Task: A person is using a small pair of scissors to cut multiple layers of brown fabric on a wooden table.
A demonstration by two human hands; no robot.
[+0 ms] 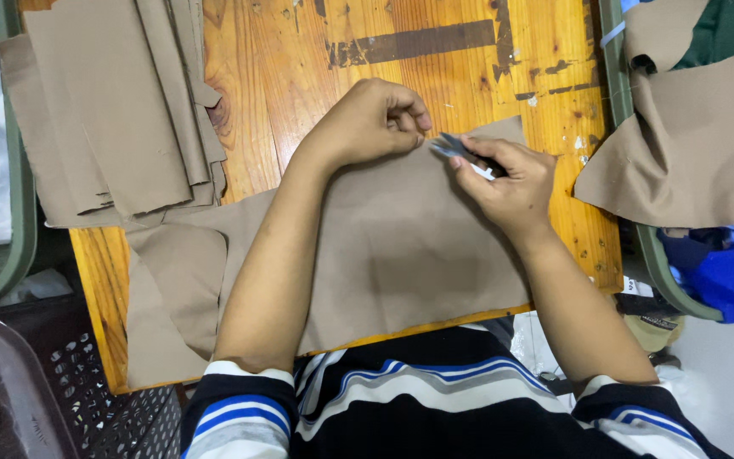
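2 hands [443, 157] meet (right clamps thread snips [462, 153]) at tan fabric's [401, 255] far edge.

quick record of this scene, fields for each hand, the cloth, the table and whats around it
left hand: closed in a loose fist, fingertips pinched, resting on the cloth
right hand: holds small snips, blades toward the left hand
cloth: tan piece, flat under both hands
table: worn wood
stack: folded tan pieces, far left
side pile: tan fabric, right
crate: dark perforated, lower left
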